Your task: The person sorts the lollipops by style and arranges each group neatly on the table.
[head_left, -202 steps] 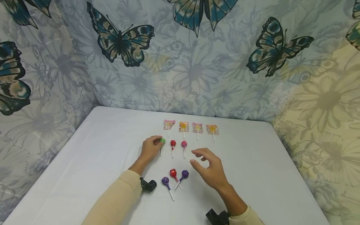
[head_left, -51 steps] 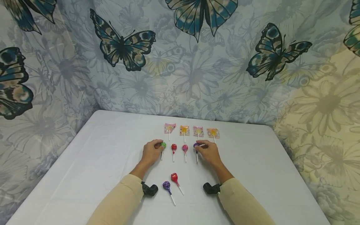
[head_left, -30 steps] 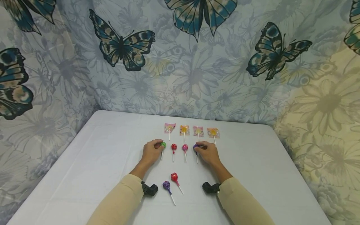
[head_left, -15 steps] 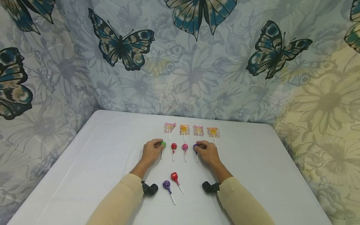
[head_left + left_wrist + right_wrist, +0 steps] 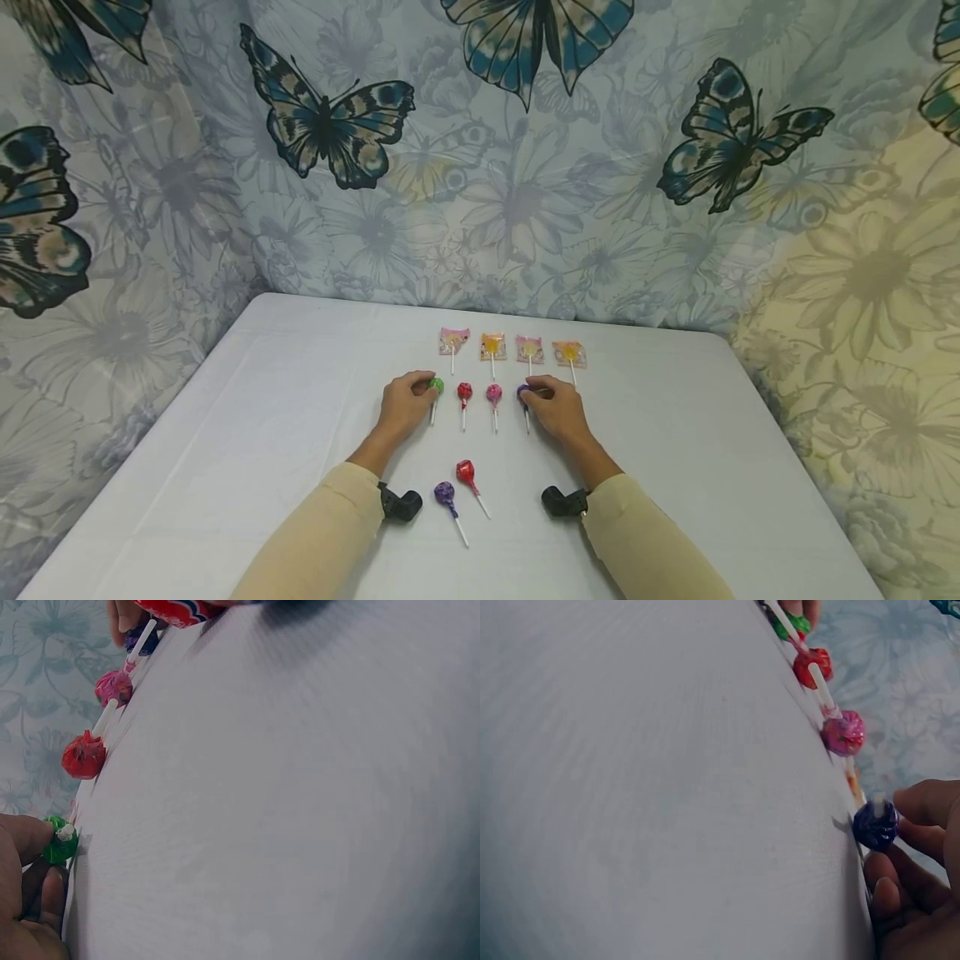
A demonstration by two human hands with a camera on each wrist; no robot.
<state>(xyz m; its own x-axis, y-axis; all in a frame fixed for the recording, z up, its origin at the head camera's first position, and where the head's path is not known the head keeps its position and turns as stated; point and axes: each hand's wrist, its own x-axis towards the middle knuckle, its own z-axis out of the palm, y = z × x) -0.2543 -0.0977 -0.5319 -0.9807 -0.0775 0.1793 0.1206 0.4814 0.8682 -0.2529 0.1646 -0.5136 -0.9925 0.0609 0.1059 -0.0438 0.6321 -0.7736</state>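
Observation:
My left hand (image 5: pixel 405 406) pinches the wrapped head of a green lollipop (image 5: pixel 61 841), which lies at the left end of a row. At the row's right end, my right hand (image 5: pixel 557 408) has thumb and fingers around the head of a dark purple lollipop (image 5: pixel 876 825). Between the hands lie a red lollipop (image 5: pixel 465 390) and a pink lollipop (image 5: pixel 493 394), all sticks pointing toward me. Nearer to me, between the forearms, are a second purple lollipop (image 5: pixel 445 492) and a larger red lollipop (image 5: pixel 466 472), both lying at a slant.
Behind the row, several flat lollipops in clear wrappers form another row, from a pink one (image 5: pixel 453 341) to an orange one (image 5: pixel 570 353). Everything lies on a white-covered table (image 5: pixel 285 400) against a butterfly-patterned backdrop (image 5: pixel 517 208).
Since the oldest frame, my right hand has brought a purple lollipop from the near group to the row's right end. My left hand stays at the green lollipop. The last second shows almost no motion.

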